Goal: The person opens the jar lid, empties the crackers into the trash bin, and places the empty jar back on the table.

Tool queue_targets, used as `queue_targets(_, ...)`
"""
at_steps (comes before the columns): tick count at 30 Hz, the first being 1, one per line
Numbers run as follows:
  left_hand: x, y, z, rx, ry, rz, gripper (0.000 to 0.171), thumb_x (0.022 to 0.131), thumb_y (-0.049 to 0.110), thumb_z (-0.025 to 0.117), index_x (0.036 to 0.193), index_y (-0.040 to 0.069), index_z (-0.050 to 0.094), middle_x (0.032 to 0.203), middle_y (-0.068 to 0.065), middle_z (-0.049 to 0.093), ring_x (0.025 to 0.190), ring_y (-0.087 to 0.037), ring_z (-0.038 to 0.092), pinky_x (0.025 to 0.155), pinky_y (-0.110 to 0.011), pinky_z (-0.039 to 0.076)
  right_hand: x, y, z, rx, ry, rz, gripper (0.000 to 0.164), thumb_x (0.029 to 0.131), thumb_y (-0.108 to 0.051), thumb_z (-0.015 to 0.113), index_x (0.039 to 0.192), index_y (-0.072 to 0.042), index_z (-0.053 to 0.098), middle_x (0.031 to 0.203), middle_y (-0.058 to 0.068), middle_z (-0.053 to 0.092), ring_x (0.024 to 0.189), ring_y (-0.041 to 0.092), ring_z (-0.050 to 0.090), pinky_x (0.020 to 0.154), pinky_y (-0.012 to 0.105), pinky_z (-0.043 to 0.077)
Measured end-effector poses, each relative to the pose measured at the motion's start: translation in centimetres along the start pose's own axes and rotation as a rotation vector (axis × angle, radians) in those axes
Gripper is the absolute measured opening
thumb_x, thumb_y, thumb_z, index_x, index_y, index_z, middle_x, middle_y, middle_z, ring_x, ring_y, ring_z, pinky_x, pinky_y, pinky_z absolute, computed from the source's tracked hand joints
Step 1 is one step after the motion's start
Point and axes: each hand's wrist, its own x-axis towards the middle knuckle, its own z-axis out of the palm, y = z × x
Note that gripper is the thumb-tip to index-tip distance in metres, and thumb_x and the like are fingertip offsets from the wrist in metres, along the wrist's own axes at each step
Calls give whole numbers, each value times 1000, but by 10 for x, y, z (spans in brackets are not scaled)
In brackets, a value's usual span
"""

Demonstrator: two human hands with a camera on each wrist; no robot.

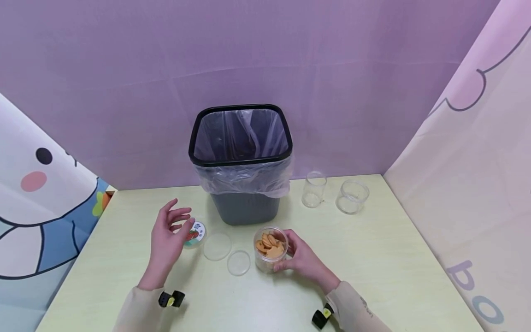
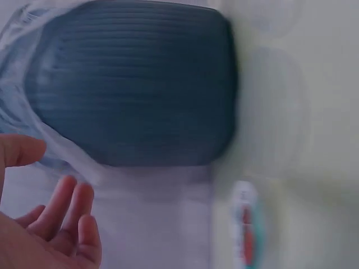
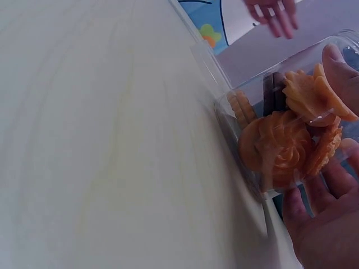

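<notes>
My right hand (image 1: 306, 259) grips the side of a transparent plastic jar (image 1: 263, 266) on the table, thumb on the near side and fingers around the right. Inside are biscuits (image 3: 285, 147); some are swirl-shaped, and dark sticks show beside them in the right wrist view. My left hand (image 1: 167, 240) is raised over the table's left part, fingers loosely spread and holding nothing. Below its fingertips, partly hidden in the head view, lies a round lid (image 1: 198, 230) with a printed red and green label. Two transparent discs, a larger one (image 1: 217, 246) and a smaller one (image 1: 238, 263), lie between the hands.
A grey waste bin (image 1: 244, 210) with a black rim and a see-through liner stands at the back, behind the discs and jar. Two transparent containers, one taller (image 1: 314, 190) and one wider (image 1: 351, 197), stand at the back right. Fabric backdrops border the table (image 1: 373, 276).
</notes>
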Motion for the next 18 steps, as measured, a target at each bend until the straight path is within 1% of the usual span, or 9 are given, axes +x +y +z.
queue_targets(2, 3, 12, 0, -4, -9, 49, 61, 94, 6, 67, 149, 13, 40, 116, -12, 69, 98, -9, 63, 81, -18, 47, 0, 0, 0, 0, 0, 1, 82, 68, -10, 91, 138, -10, 48, 140, 4, 53, 132, 25, 48, 113, 45, 33)
queue_targets(5, 8, 28, 3, -3, -15, 121, 61, 96, 7, 66, 150, 16, 40, 109, -12, 71, 91, -4, 63, 79, -17, 47, 0, 0, 0, -3, 1, 3, 83, 68, -10, 91, 139, -10, 47, 141, 4, 53, 133, 25, 48, 113, 46, 32)
queue_targets(8, 14, 44, 7, -3, -23, 186, 63, 97, 8, 65, 152, 18, 37, 102, -10, 72, 85, -4, 64, 78, -18, 46, 0, 0, -1, -5, 6, 8, 83, 68, -11, 92, 139, -11, 48, 141, 3, 53, 133, 25, 48, 113, 46, 32)
queue_targets(11, 20, 58, 12, 7, -31, 260, 68, 97, 9, 64, 156, 19, 31, 97, -9, 73, 79, -4, 64, 77, -18, 47, 0, 0, -1, -4, 6, 7, 83, 68, -11, 92, 138, -10, 48, 141, 4, 53, 133, 27, 48, 113, 47, 32)
queue_targets(15, 27, 76, 16, 15, -29, 344, 74, 98, 9, 63, 158, 25, 24, 94, -8, 73, 73, -6, 63, 75, -18, 47, 0, 0, -1, -9, 4, 13, 83, 68, -11, 92, 138, -10, 48, 141, 4, 53, 133, 27, 48, 113, 47, 33)
queue_targets(18, 34, 87, 19, 16, -25, 383, 72, 98, 8, 62, 158, 26, 27, 91, -9, 74, 69, -10, 63, 72, -18, 48, -1, 0, 0, -12, 6, 19, 82, 67, -12, 92, 137, -11, 49, 141, 2, 53, 133, 25, 48, 113, 47, 32)
